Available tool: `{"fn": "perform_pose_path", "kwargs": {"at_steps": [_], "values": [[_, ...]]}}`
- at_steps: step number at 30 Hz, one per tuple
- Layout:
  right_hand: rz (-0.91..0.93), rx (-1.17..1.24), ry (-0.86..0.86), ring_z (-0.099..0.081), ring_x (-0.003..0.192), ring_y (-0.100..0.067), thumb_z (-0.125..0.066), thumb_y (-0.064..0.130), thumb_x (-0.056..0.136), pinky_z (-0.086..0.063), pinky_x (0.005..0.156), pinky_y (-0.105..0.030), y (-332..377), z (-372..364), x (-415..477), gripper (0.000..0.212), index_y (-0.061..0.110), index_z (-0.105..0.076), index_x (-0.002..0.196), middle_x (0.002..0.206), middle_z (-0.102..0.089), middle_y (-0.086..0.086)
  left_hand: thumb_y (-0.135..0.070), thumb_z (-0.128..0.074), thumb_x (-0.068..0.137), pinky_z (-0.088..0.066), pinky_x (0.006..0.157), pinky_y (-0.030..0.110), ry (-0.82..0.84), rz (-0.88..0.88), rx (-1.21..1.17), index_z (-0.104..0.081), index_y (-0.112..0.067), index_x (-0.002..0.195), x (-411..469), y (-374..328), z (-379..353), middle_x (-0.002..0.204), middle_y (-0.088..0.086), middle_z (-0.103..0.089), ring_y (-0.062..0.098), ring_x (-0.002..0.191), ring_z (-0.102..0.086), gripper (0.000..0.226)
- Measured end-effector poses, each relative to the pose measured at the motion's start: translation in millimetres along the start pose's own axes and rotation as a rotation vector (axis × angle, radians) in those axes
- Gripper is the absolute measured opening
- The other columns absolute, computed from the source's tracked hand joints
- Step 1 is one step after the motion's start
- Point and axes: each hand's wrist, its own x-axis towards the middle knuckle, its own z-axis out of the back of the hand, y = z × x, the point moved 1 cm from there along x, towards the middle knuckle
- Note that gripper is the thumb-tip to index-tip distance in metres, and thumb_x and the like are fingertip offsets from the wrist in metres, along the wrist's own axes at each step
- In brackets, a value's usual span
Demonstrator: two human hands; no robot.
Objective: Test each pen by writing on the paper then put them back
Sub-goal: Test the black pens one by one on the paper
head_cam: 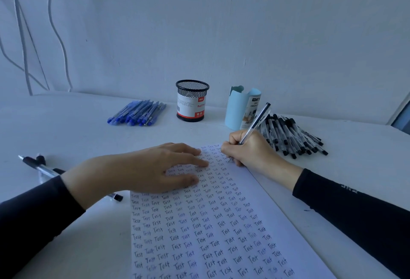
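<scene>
A white paper [273, 223] covered with rows of the word "Test" lies in front of me. My left hand [142, 167] rests flat on its upper left part, fingers straight. My right hand [250, 152] grips a clear pen with a black cap [258, 119], its tip down at the paper's top right corner. A pile of black-capped pens [290, 134] lies to the right of my right hand. Blue pens [138, 112] lie in a row at the back left. A black mesh pen cup [192, 101] and a light blue organizer [241, 108] stand at the back.
Two or three black pens [37, 165] lie at the left, partly under my left forearm, with one tip [117, 197] showing near the paper's edge. The white table [66, 128] meets a white wall behind. Thin cables [55, 30] hang on the wall at the upper left.
</scene>
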Motion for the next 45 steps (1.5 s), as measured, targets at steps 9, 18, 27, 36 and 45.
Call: {"fn": "perform_pose_path", "kwargs": {"at_steps": [9, 18, 27, 36, 45], "values": [[0.001, -0.007, -0.025, -0.049, 0.043, -0.02, -0.066, 0.005, 0.082, -0.038, 0.044, -0.021, -1.8, 0.5, 2.6, 0.035, 0.0, -0.048, 0.053, 0.058, -0.056, -0.026, -0.072, -0.033, 0.084, -0.02, 0.118, 0.028, 0.006, 0.005, 0.004, -0.031, -0.063, 0.138, -0.5, -0.8, 0.5, 0.152, -0.033, -0.02, -0.008, 0.139, -0.019, 0.056], [0.013, -0.024, -0.043, -0.048, 0.038, -0.013, -0.066, 0.005, 0.081, -0.043, 0.047, -0.025, -5.1, 0.7, 3.7, 0.034, -0.004, -0.048, 0.053, 0.05, -0.055, -0.008, -0.074, -0.032, 0.082, -0.021, 0.119, 0.031, 0.013, 0.004, -0.002, -0.03, -0.063, 0.139, -0.1, -1.4, 1.2, 0.152, -0.032, -0.019, -0.007, 0.139, -0.018, 0.058], [-0.03, 0.087, -0.056, -0.05, 0.04, -0.009, -0.06, 0.007, 0.089, -0.04, 0.045, -0.019, -2.5, 3.0, 4.2, 0.04, 0.006, -0.05, 0.049, 0.051, -0.058, -0.001, -0.07, -0.037, 0.086, -0.018, 0.114, 0.02, -0.011, -0.005, -0.011, -0.032, -0.064, 0.137, -0.5, 0.6, -0.5, 0.15, -0.035, -0.021, -0.013, 0.136, -0.02, 0.052], [-0.123, 0.438, -0.089, -0.039, 0.036, -0.015, -0.035, 0.036, 0.106, -0.033, 0.039, -0.021, 10.9, 38.4, 13.6, 0.033, 0.013, -0.058, 0.112, 0.044, -0.048, -0.003, -0.073, -0.035, 0.085, -0.021, 0.119, 0.03, 0.004, -0.001, -0.007, -0.03, -0.066, 0.136, 0.2, 1.0, 0.0, 0.15, -0.036, -0.019, -0.011, 0.138, -0.019, 0.052], [-0.141, 1.033, -0.015, -0.045, 0.064, -0.008, -0.048, 0.021, 0.1, -0.039, 0.061, -0.021, 8.3, 82.4, 27.4, 0.031, 0.012, -0.06, 0.127, 0.078, -0.055, 0.005, -0.074, -0.034, 0.084, -0.02, 0.116, 0.024, 0.001, -0.007, -0.008, -0.03, -0.066, 0.136, 1.2, 1.5, -0.8, 0.149, -0.039, -0.017, -0.012, 0.137, -0.019, 0.053]]}}
